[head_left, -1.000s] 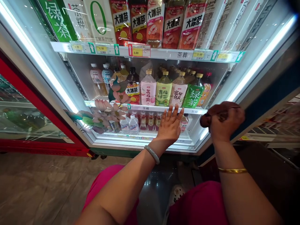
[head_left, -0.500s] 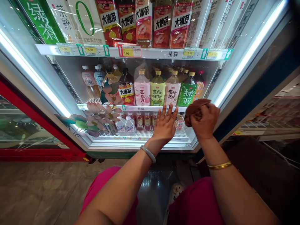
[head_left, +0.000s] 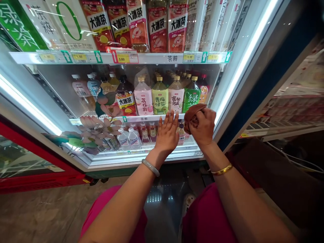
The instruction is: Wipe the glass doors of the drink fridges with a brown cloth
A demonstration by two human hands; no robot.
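Note:
My left hand (head_left: 167, 131) lies with its fingers spread on the glass door of a lit drinks cooler, in front of the lower shelf. To its right, my right hand (head_left: 202, 126) is closed around a bunched brown cloth (head_left: 191, 116), which is against the glass. Behind the door stand a green-labelled bottle (head_left: 191, 96), a pink bottle (head_left: 143, 98) and a light green bottle (head_left: 160, 98) on the middle shelf (head_left: 152, 118). A flower decal (head_left: 101, 130) is on the glass left of my hands. My right palm is hidden.
Larger bottles (head_left: 157, 27) stand on the upper shelf (head_left: 152, 58). A red-framed cooler (head_left: 37, 168) is at the left. Other shelves (head_left: 286, 126) and a dark brown box-like object (head_left: 275, 179) are at the right. My knees (head_left: 111, 206) are close below the door.
The whole view has shifted, so the cooler and both hands appear further left. Against the bottles, my right hand with the cloth has moved slightly left. My left hand stays spread.

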